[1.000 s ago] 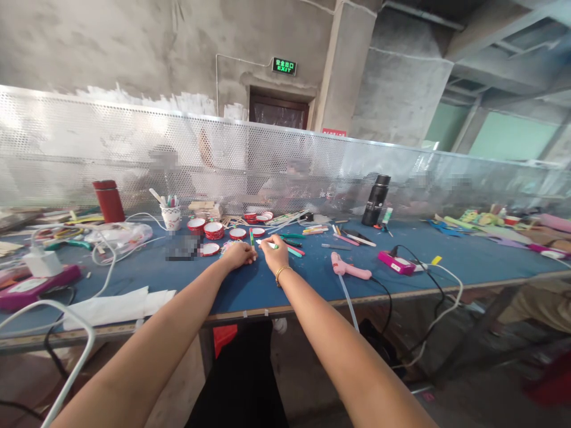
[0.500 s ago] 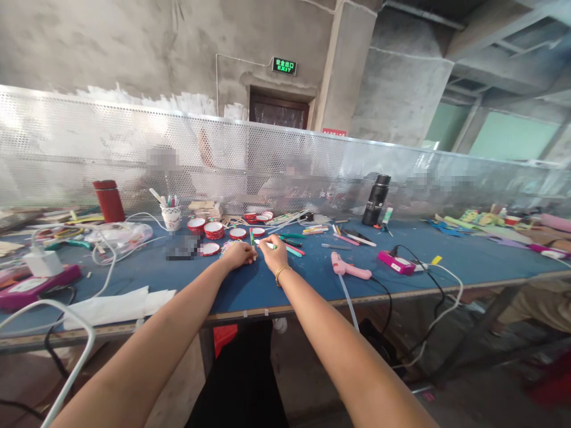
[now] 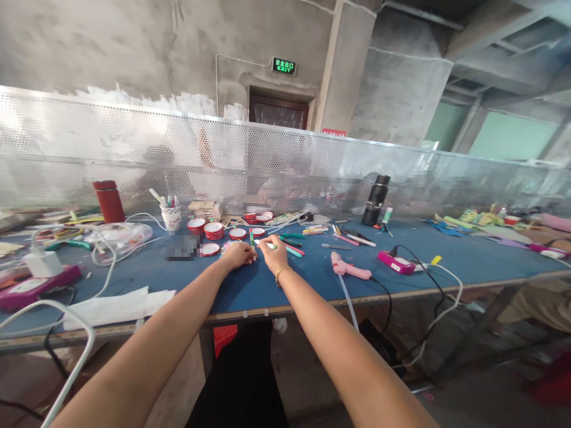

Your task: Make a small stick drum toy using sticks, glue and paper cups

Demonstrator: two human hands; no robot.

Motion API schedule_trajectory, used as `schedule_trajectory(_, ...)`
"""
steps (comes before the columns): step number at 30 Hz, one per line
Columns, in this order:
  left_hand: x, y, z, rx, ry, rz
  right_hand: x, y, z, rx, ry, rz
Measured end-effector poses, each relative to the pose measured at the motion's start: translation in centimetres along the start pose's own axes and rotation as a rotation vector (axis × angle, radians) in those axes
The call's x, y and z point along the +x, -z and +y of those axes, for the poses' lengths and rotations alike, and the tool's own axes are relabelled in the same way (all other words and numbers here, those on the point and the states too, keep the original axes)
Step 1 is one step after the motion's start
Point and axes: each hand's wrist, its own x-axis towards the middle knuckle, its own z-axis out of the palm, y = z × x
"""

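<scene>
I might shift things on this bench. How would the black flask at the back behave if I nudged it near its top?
The black flask stands upright, tall and narrow, so a high push could probably tip it. It looks rigid, likely metal, so hardly fragile. Once on its side it may roll across the blue table.

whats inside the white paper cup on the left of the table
The white paper cup holds a few pens or markers and a pale stick, their tops poking above the rim. Their lower ends and the cup's bottom are hidden by its wall.
</scene>
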Motion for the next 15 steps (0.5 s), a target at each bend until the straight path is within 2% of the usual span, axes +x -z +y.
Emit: schedule_trajectory(15,-0.01,0.07,-0.07,0.010,-0.027,-0.007,0.01,-0.10,0.05,-0.024,-0.012,-0.004)
